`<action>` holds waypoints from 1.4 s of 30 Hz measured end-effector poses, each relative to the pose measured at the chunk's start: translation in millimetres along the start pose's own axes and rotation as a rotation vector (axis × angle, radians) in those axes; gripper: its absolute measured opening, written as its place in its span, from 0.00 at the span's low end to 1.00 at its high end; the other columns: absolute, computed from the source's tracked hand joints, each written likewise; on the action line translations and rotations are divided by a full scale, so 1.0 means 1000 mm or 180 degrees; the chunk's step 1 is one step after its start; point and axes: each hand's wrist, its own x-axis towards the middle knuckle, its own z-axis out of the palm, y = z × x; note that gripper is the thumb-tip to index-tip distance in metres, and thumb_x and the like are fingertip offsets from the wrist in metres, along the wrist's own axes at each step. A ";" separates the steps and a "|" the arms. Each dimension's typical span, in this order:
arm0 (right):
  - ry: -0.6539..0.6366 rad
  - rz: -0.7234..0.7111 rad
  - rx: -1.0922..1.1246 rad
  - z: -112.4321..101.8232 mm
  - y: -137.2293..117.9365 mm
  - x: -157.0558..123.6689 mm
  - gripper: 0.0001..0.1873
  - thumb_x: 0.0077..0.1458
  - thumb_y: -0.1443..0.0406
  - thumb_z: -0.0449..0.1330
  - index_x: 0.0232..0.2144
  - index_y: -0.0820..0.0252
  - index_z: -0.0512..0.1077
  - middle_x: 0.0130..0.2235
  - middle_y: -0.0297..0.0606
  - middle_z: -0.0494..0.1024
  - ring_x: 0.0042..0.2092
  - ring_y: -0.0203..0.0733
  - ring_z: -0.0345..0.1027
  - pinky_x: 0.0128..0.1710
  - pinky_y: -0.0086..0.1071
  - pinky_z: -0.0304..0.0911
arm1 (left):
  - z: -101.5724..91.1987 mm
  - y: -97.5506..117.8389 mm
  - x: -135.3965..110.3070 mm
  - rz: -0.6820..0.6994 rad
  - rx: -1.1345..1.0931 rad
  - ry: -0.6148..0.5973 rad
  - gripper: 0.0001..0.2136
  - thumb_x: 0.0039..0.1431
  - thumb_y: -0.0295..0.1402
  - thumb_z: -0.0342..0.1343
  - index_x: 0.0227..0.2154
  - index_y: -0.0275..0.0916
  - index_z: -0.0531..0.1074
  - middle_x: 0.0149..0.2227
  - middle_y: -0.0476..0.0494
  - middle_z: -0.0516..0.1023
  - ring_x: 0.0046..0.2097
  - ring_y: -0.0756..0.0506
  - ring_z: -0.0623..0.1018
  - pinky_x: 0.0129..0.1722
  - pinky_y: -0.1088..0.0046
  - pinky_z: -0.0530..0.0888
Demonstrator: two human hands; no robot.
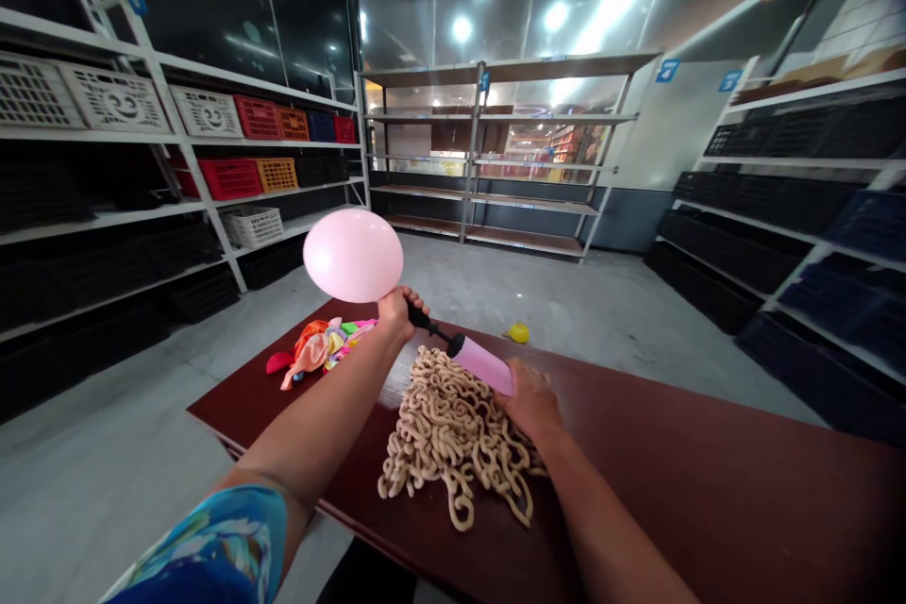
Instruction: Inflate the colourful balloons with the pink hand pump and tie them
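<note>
A blown-up pink balloon [353, 256] stands above my left hand [399, 313], its neck hidden in my closed fingers. The same fingers wrap round the black end of a balloon pump [483, 366]. My right hand [532, 401] is closed on the far end of the pump's pink barrel, and a thin black rod shows between barrel and black end. Under the pump lies a heap of long beige twisting balloons [443, 425], curled and limp. Left of the heap is a pile of flat coloured balloons [322, 349], partly behind my left forearm.
Everything lies on a dark red-brown table [658, 453]. A small yellow balloon [519, 332] is on the floor beyond its far edge. Shelves with crates [230, 178] line the left wall, a metal rack [471, 151] stands at the back, and dark crates [750, 208] fill the right shelves.
</note>
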 end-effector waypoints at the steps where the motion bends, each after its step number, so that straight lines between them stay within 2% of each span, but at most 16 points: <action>1: 0.0001 0.0016 -0.0004 -0.001 0.000 0.000 0.15 0.45 0.65 0.57 0.39 0.58 0.64 0.37 0.38 0.72 0.40 0.42 0.63 0.39 0.33 0.46 | 0.000 0.010 0.002 0.0059 0.0017 0.0026 0.07 0.42 0.21 0.43 0.19 0.39 0.53 0.16 0.54 0.53 0.15 0.53 0.59 0.16 0.76 0.60; 4: 0.0053 -0.0015 0.0025 -0.001 0.001 0.000 0.15 0.45 0.66 0.57 0.39 0.58 0.64 0.38 0.38 0.72 0.41 0.43 0.62 0.39 0.32 0.46 | -0.001 0.036 0.008 0.0173 0.0015 0.0030 0.07 0.41 0.20 0.42 0.19 0.39 0.53 0.16 0.54 0.52 0.15 0.53 0.58 0.16 0.77 0.59; 7: 0.0088 -0.0056 0.0024 0.002 0.001 -0.001 0.15 0.43 0.66 0.58 0.37 0.58 0.64 0.37 0.38 0.72 0.41 0.42 0.62 0.39 0.32 0.47 | -0.002 0.043 0.009 0.0245 0.0012 -0.0007 0.07 0.41 0.21 0.43 0.19 0.39 0.52 0.16 0.54 0.52 0.15 0.54 0.57 0.15 0.77 0.57; 10: 0.0097 -0.0110 0.0016 0.005 0.000 -0.001 0.15 0.42 0.67 0.58 0.36 0.59 0.63 0.35 0.37 0.72 0.39 0.42 0.63 0.39 0.32 0.47 | -0.001 0.027 0.003 0.0174 -0.0023 -0.0050 0.07 0.42 0.21 0.42 0.19 0.39 0.51 0.16 0.54 0.51 0.15 0.54 0.56 0.15 0.78 0.56; 16: 0.0107 -0.0257 0.0058 0.006 0.000 -0.002 0.16 0.43 0.66 0.58 0.38 0.59 0.63 0.36 0.38 0.72 0.39 0.43 0.63 0.40 0.33 0.47 | 0.001 -0.032 -0.012 -0.0160 -0.0044 -0.0068 0.06 0.41 0.22 0.43 0.19 0.39 0.52 0.15 0.54 0.53 0.16 0.53 0.59 0.16 0.78 0.59; 19: 0.0085 -0.0265 0.0057 0.002 0.001 -0.003 0.16 0.43 0.66 0.58 0.38 0.59 0.64 0.36 0.37 0.72 0.40 0.43 0.63 0.40 0.33 0.47 | -0.002 -0.043 -0.016 -0.0139 -0.0105 -0.0001 0.07 0.41 0.21 0.43 0.19 0.39 0.52 0.16 0.53 0.54 0.16 0.53 0.60 0.16 0.77 0.60; 22: 0.0044 -0.0255 0.0088 0.000 0.000 -0.003 0.18 0.44 0.65 0.58 0.40 0.58 0.64 0.38 0.37 0.72 0.41 0.42 0.63 0.40 0.33 0.46 | -0.006 -0.033 -0.015 -0.0164 -0.0083 0.0043 0.07 0.40 0.21 0.43 0.18 0.39 0.52 0.16 0.53 0.54 0.16 0.53 0.60 0.17 0.76 0.61; 29: 0.0067 -0.0077 0.0017 0.003 0.002 0.000 0.17 0.44 0.65 0.57 0.40 0.58 0.64 0.37 0.37 0.73 0.40 0.42 0.63 0.39 0.33 0.46 | -0.010 0.030 0.004 0.0181 0.0041 0.0085 0.07 0.42 0.21 0.42 0.19 0.39 0.53 0.16 0.53 0.54 0.16 0.53 0.59 0.17 0.75 0.60; 32: 0.0122 -0.0076 -0.0003 0.007 0.005 0.000 0.16 0.44 0.65 0.58 0.39 0.58 0.64 0.35 0.37 0.72 0.38 0.43 0.63 0.38 0.33 0.46 | -0.012 0.041 0.008 0.0209 -0.0006 0.0071 0.06 0.43 0.21 0.42 0.19 0.39 0.53 0.16 0.54 0.53 0.15 0.53 0.58 0.16 0.77 0.58; 35: 0.0115 -0.0085 -0.0073 0.009 0.006 0.000 0.15 0.43 0.66 0.58 0.37 0.59 0.64 0.34 0.38 0.72 0.38 0.43 0.63 0.38 0.33 0.47 | -0.014 0.029 0.006 0.0133 -0.0117 0.0124 0.06 0.43 0.21 0.42 0.19 0.39 0.53 0.16 0.54 0.52 0.15 0.54 0.58 0.16 0.78 0.57; 42: 0.0039 -0.0172 -0.0098 0.009 0.003 0.000 0.15 0.43 0.65 0.58 0.37 0.59 0.64 0.35 0.37 0.72 0.39 0.43 0.63 0.40 0.34 0.46 | -0.004 -0.032 -0.009 -0.0302 -0.0251 0.0107 0.07 0.42 0.22 0.43 0.19 0.39 0.52 0.16 0.54 0.53 0.16 0.54 0.58 0.16 0.77 0.59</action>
